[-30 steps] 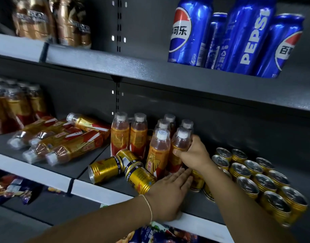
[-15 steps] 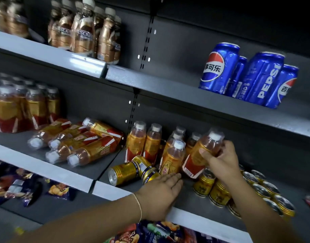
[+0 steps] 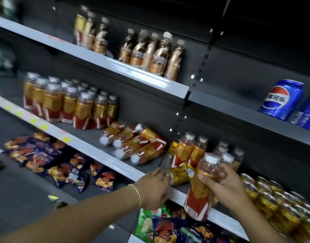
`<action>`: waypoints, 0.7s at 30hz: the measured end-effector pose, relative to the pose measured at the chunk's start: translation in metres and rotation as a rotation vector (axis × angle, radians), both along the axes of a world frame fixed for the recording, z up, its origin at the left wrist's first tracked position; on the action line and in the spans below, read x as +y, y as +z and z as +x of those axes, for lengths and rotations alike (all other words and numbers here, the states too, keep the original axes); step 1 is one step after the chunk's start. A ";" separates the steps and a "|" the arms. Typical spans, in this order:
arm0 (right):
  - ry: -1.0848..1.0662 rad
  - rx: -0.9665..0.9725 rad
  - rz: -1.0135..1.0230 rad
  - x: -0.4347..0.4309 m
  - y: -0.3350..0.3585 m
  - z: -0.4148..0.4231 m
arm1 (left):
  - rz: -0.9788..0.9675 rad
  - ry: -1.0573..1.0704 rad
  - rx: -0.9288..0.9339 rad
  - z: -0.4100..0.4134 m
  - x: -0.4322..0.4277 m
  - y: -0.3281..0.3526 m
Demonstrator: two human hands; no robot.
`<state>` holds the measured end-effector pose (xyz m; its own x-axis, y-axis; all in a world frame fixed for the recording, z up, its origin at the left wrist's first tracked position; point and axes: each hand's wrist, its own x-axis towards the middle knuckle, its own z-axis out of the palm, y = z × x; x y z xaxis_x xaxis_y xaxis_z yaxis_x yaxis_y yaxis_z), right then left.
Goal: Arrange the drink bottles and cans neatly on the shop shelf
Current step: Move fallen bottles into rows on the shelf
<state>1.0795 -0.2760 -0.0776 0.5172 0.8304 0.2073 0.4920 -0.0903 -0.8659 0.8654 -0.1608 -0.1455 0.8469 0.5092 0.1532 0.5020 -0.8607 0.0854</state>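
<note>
Our right hand (image 3: 226,183) grasps a tilted orange drink bottle (image 3: 201,190), held just in front of the white edge of the middle shelf (image 3: 115,163). Our left hand (image 3: 153,188) rests at that edge, fingertips touching a toppled gold can (image 3: 181,174); whether it grips the can, we cannot tell.

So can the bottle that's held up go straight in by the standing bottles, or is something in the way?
Something is. A gold can lies on its side at the shelf front, between the lifted bottle and the standing bottles. It likely needs moving first.
</note>
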 end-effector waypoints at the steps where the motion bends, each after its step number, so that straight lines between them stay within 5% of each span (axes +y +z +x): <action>1: 0.023 0.007 0.006 0.007 -0.003 -0.017 | 0.012 0.028 0.002 -0.017 0.005 0.000; 21: 0.405 0.047 -0.010 0.204 -0.013 -0.243 | -0.007 0.548 -0.004 -0.268 0.105 0.000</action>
